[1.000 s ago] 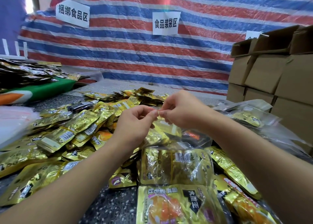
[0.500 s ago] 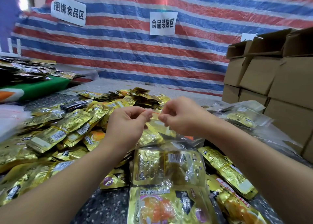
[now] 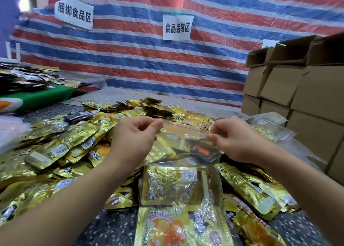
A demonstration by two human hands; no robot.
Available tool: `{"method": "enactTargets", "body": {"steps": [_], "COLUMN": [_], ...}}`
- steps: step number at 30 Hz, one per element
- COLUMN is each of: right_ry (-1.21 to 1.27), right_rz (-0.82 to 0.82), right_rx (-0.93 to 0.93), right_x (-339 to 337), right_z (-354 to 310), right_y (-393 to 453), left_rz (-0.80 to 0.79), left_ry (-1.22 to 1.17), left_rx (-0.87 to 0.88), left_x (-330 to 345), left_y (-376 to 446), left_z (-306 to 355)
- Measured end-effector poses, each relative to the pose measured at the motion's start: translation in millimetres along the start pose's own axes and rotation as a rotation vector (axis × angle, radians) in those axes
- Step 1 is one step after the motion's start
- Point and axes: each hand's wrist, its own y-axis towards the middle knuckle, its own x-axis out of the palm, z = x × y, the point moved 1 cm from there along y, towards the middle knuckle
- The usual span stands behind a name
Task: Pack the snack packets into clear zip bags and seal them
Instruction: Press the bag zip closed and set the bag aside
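I see the clear zip bag [image 3: 183, 173] held up over the bench [image 3: 115, 227], its red-lined zip strip stretched level between my two hands. My left hand [image 3: 135, 137] pinches the strip's left end between thumb and forefinger; my right hand [image 3: 235, 138] pinches the right end the same way. Gold snack packets [image 3: 179, 186] sit inside the bag, which hangs down toward me from the strip.

Half a second ago my hands were close together near the middle of the strip, almost touching; now they are well apart, one at each end.

Loose gold packets [image 3: 61, 149] are heaped on the bench to the left and behind the bag, with more to the right. Filled clear bags [image 3: 268, 128] lie near the stacked cardboard boxes [image 3: 297, 89] on the right. On the striped tarp [image 3: 139, 59] behind hang two white signs: the left sign [image 3: 73, 13] reads 捆绑食品区, the middle sign [image 3: 177, 27] reads 食品装袋区. The print on the packets is too blurred for me to read.
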Motion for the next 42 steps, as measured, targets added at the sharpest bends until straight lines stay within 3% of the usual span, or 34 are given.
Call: {"method": "enactTargets", "body": {"steps": [6,20,23,25,28,30,37,42], "right_ry": [0.029,0.272,0.393,0.636,1.141,1.322,1.124,1.171], "right_rz": [0.035,0.259,0.230,0.218,0.053,-0.076,-0.556,-0.628], "right_rx": [0.031,-0.152,-0.166,-0.105,0.037,0.106,0.058,0.085], "right_x": [0,12,19,26,36,40,56,56], "right_z": [25,35,42,44,45,41,24,15], "right_y": [-11,-15,-19,-23,-24,-24,-37,-39], "left_rz": [-0.001,-0.038,-0.090,-0.114,-0.123,-0.119,-0.073,-0.068], "left_ry": [0.025,0.003,-0.022,-0.116,-0.308,-0.395,-0.516,-0.551], "left_rx": [0.003,0.007,-0.035,-0.073,-0.162,-0.215,-0.265,-0.273], "left_x": [-1,-4,-4,-3,0,2,2,0], "left_y": [0,8,8,7,6,5,4,6], "left_z": [-1,-4,-7,-6,-2,0,1,-5]}}
